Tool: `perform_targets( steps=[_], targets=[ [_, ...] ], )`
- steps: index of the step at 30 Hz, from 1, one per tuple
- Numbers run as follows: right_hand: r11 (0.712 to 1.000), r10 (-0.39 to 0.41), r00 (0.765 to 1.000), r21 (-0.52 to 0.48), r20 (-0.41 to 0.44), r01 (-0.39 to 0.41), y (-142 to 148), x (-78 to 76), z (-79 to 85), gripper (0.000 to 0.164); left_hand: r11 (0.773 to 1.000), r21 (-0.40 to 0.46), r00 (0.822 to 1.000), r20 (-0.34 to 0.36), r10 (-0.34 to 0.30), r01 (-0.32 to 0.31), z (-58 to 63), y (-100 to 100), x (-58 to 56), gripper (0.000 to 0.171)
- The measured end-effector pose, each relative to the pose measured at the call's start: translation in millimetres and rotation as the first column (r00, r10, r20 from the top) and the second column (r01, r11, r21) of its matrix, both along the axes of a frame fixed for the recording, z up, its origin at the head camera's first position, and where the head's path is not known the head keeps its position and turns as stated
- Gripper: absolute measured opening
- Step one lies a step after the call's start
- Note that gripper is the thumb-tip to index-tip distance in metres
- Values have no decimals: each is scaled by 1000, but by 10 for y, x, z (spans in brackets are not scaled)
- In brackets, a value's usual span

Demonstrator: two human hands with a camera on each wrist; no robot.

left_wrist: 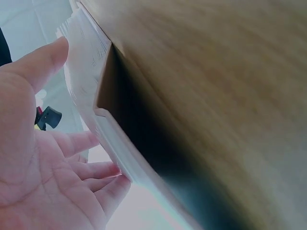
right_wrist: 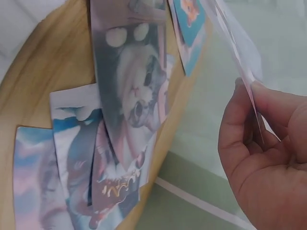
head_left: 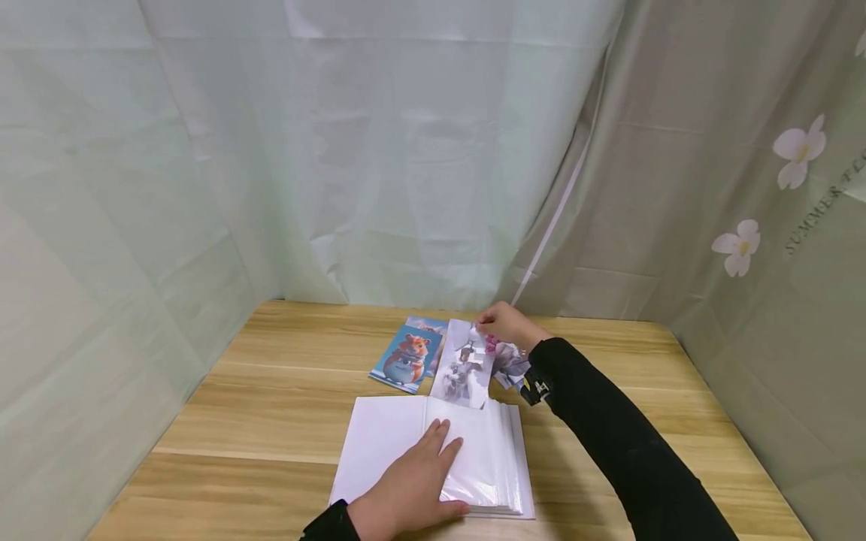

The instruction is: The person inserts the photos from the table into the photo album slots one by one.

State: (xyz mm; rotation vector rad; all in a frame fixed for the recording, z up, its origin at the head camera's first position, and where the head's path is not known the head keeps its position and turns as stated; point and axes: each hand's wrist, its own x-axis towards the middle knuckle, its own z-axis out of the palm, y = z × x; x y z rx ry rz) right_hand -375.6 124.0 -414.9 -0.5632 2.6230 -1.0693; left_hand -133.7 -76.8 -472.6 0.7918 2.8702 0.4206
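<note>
Dark letters reading "SUMMER FL", then cut off, stand on the curtain (head_left: 764, 323).

wood-grain table (head_left: 271, 406) | pale greenish curtains (head_left: 419, 150) behind and at left | greyish curtain (head_left: 649, 188) at right, printed with white flowers (head_left: 737, 248)

A person's left hand (head_left: 416, 481) and right hand (head_left: 510, 327) are both bare. A long, plain black sleeve (head_left: 629, 443) covers the right arm; a small black device (head_left: 535, 386) with a yellow marking sits at its wrist. A black cuff or strap (head_left: 331, 524) circles the left wrist.
</note>
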Motion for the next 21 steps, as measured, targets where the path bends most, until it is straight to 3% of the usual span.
perform_targets(
  steps=[7, 21],
  targets=[
    [998, 25, 1000, 55, 13, -26, -84, -16, 50, 15, 1000, -4, 1000, 6, -1, 1, -11, 4, -10, 91],
    [991, 107, 994, 72, 29, -108, -102, -15, -24, 14, 1000, -4, 1000, -3, -6, 6, -36, 3, -10, 91]
  ],
)
